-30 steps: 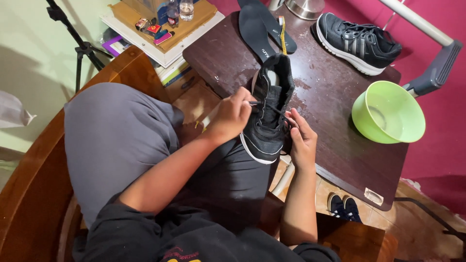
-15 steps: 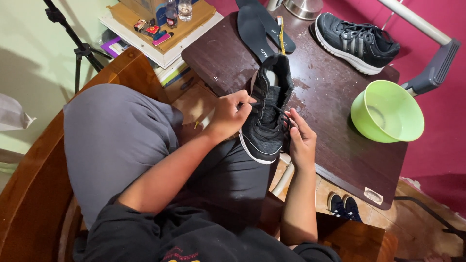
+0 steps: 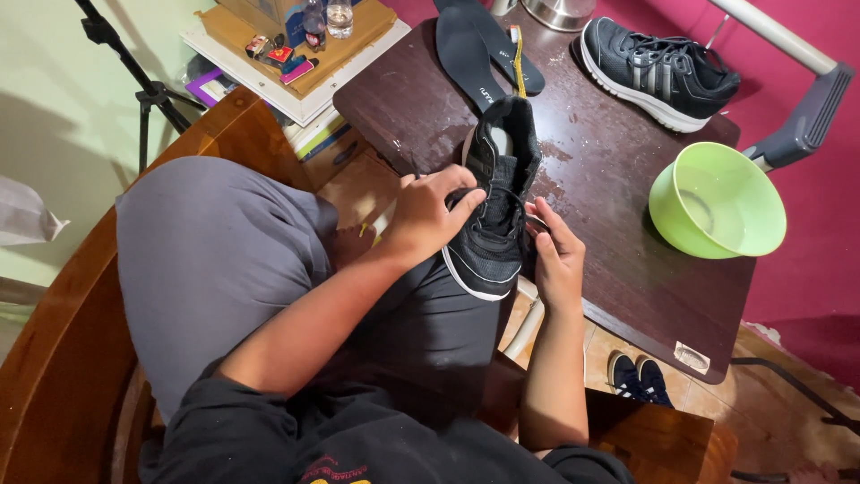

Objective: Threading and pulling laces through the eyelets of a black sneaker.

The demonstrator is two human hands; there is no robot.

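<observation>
A black sneaker (image 3: 498,193) with a white sole edge rests on the near edge of a dark wooden table (image 3: 618,197), toe toward me. My left hand (image 3: 432,213) pinches its black lace on the shoe's left side. On the right side, my right hand (image 3: 555,251) pinches the other end of the lace. A second black sneaker (image 3: 658,72) lies at the far right of the table. Two black insoles (image 3: 479,49) and a yellow-handled toothbrush (image 3: 518,58) lie beyond the held shoe.
A green plastic bowl (image 3: 717,202) with a little water sits at the table's right. A metal pot (image 3: 560,11) stands at the far edge. A low shelf (image 3: 296,54) with small bottles is at the left, beside a tripod (image 3: 125,63). I sit in a wooden chair (image 3: 63,341).
My left hand has moved slightly across the laces toward the shoe's middle, pulling the lace. The shoe and my right hand stay about where they were.
</observation>
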